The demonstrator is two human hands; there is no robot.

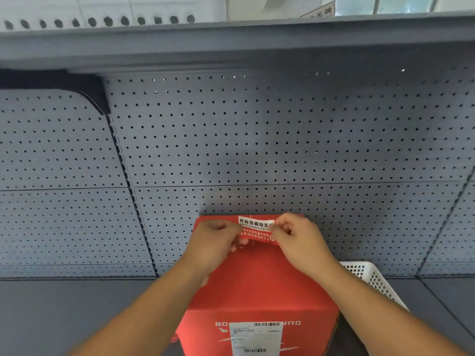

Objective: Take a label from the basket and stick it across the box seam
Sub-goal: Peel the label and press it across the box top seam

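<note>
Label (257, 228), red with a white strip of print, hangs stretched between both hands over the far end of the box (259, 291) top, at about 12 o'clock from the box's middle. The left hand (214, 242) pinches its left end and the right hand (299, 238) pinches its right end, fingers closed narrow on the edges. Holding it taut by the ends likely keeps the sticky side off the skin and lets it be lined up before it touches. A faint seam seems to run down the lid under it, though that is hard to tell. The basket (370, 276) sits at 3 o'clock, just beside the box, within easy reach. The box rests on a grey shelf (77, 312).
</note>
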